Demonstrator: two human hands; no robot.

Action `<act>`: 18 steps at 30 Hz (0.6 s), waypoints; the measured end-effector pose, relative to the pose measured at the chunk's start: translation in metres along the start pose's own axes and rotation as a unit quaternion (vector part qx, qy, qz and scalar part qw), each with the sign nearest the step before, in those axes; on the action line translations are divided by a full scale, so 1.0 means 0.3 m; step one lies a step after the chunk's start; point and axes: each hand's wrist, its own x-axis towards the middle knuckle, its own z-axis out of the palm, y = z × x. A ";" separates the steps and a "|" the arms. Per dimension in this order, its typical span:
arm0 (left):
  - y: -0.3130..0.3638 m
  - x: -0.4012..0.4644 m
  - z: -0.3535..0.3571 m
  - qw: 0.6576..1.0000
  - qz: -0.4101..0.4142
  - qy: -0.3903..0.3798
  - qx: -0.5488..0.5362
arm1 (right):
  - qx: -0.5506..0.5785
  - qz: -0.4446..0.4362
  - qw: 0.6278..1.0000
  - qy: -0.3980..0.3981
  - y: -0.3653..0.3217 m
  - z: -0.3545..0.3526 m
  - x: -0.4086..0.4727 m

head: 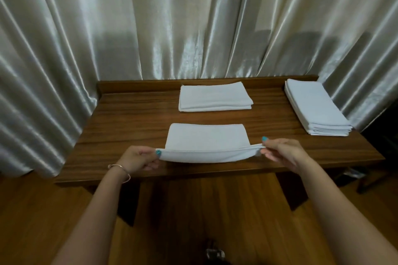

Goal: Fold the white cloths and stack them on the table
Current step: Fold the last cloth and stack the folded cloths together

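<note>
I hold one white cloth (206, 143) by its near edge, with both hands. My left hand (137, 160) pinches the left corner between thumb and curled fingers, and my right hand (282, 153) pinches the right corner in the same way. The edge between my two hands is lifted a little and stretched, and it sags slightly in the middle. The far part of this cloth, beyond my grip, lies flat on the wooden table (133, 127). The cloth looks already folded once, because I see a double layer along the edge that I hold.

Farther from my hands, straight ahead, a folded white cloth pile (215, 98) lies near the back rim of the table. To the right of my right hand and farther back, a taller stack of folded cloths (316, 107) stands at the right end of the table, well apart from the cloth in my grip.

On my left wrist I wear a thin bracelet (121, 171). Behind the table hangs a shiny pale curtain (193, 23). Below my arms is a wooden floor (204, 211).

I cannot read any writing, label or brand on the cloths or on the table.
</note>
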 end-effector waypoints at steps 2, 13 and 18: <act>0.009 0.021 0.023 0.993 0.053 0.077 0.077 | -0.031 -0.069 0.997 0.015 0.016 0.011 0.013; 0.050 0.346 0.122 0.970 0.111 0.176 0.127 | -0.231 -0.181 0.953 0.080 -0.025 0.126 0.273; 0.053 0.509 0.157 0.967 0.102 0.200 0.120 | -0.240 -0.194 0.951 0.030 -0.053 0.204 0.416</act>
